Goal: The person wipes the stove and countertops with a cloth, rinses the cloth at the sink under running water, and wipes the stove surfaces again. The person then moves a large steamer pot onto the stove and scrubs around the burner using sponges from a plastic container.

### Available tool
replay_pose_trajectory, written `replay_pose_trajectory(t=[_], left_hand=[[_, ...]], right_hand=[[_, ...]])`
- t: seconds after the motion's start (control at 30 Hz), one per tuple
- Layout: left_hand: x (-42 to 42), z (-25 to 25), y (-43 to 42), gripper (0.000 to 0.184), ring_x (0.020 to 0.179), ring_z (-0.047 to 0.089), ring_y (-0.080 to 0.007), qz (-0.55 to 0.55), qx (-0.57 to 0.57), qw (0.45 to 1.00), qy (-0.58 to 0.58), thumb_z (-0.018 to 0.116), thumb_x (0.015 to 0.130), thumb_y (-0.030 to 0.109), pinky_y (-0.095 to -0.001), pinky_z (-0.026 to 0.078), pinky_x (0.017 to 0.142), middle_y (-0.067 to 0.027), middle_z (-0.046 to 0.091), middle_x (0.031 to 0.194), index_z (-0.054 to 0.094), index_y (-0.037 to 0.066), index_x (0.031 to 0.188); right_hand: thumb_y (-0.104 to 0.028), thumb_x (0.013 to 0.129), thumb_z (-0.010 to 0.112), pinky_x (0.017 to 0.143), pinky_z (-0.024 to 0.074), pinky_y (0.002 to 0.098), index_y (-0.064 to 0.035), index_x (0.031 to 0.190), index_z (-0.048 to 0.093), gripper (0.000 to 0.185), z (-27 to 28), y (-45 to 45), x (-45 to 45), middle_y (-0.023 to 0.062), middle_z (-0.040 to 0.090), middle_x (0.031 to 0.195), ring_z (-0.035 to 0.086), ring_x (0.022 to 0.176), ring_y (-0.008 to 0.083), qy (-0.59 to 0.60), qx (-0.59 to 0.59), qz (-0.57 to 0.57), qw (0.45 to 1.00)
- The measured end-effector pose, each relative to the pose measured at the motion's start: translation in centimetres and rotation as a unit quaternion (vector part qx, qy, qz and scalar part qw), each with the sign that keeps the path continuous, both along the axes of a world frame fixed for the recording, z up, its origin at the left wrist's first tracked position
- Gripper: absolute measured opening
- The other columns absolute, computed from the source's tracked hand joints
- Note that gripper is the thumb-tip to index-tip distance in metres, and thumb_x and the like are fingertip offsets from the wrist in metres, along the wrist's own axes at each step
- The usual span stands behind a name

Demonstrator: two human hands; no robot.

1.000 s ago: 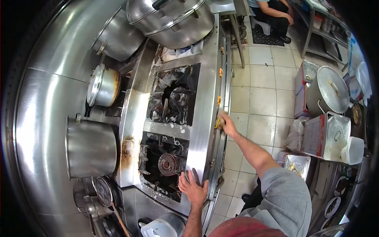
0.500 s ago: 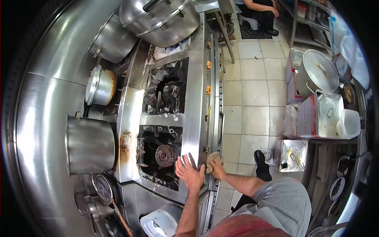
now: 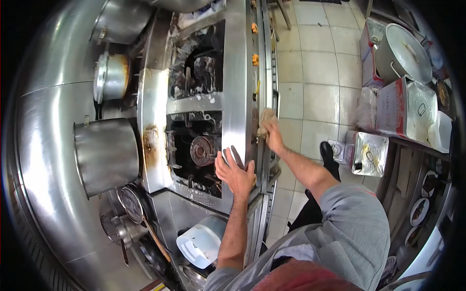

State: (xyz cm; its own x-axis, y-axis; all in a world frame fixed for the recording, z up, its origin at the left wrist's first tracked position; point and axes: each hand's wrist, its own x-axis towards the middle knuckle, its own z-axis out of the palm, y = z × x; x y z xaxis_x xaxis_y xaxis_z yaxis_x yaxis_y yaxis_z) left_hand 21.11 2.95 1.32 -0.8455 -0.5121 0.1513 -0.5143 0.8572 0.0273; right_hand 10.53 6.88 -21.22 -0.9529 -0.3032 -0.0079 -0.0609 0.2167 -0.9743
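Note:
My left hand rests flat with fingers apart on the steel front edge of a gas range. Beside it is the nearer burner, sunk in a dark, stained well. My right hand is closed on a beige cloth, pressed to the front panel of the range. Orange knobs and a yellow lever stick out of that panel beyond the cloth. White residue marks the farther burner.
A large steel pot and a smaller lidded pot stand behind the range. A white plastic container is near my left forearm. To the right are a lidded pot, metal tins and a floor drain.
My right hand has moved forward along the front panel with the cloth, away from my left hand. My left hand stays on the range edge. The camera view has shifted.

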Motion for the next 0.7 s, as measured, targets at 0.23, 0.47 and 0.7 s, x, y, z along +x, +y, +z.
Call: replay_pose_trajectory(t=[0.23, 0.47, 0.7], left_hand=[[-0.4, -0.4, -0.4, 0.093, 0.129, 0.02, -0.0407, 0.006, -0.001, 1.0, -0.024, 0.079, 0.066, 0.03, -0.0543, 0.017, 0.104, -0.023, 0.022, 0.14, 0.027, 0.004, 0.138], [-0.5, -0.6, -0.7, 0.095, 0.13, 0.017, -0.0403, 0.023, 0.009, 0.999, -0.038, 0.08, 0.065, 0.029, -0.0548, 0.014, 0.104, -0.0241, 0.018, 0.14, 0.026, 0.002, 0.138], [-0.6, -0.6, -0.4, 0.095, 0.13, 0.017, -0.0404, 0.028, 0.008, 0.999, -0.032, 0.08, 0.065, 0.03, -0.0544, 0.014, 0.104, -0.0239, 0.018, 0.14, 0.026, 0.003, 0.138]], right_hand=[[-0.015, 0.086, 0.053, 0.083, 0.0461, 0.038, -0.0088, 0.117, 0.05, 0.031, -0.9, 0.2, 0.0, 0.009, 0.05, 0.117, 0.054, 0.098, 0.0238, -0.475, -0.457, -0.008, 0.752], [0.0, 0.081, 0.052, 0.089, 0.0459, 0.0392, -0.005, 0.116, 0.057, 0.036, -1.1, -2.9, -25.6, 0.021, 0.06, 0.11, 0.056, 0.104, 0.038, 0.076, 0.003, -0.062, 0.995], [0.007, 0.075, 0.049, 0.098, 0.0379, 0.0419, -0.0034, 0.114, 0.057, 0.041, -1.7, -1.3, -3.1, 0.0209, 0.051, 0.117, 0.046, 0.112, 0.0382, 0.021, -0.03, -0.038, 0.999]])
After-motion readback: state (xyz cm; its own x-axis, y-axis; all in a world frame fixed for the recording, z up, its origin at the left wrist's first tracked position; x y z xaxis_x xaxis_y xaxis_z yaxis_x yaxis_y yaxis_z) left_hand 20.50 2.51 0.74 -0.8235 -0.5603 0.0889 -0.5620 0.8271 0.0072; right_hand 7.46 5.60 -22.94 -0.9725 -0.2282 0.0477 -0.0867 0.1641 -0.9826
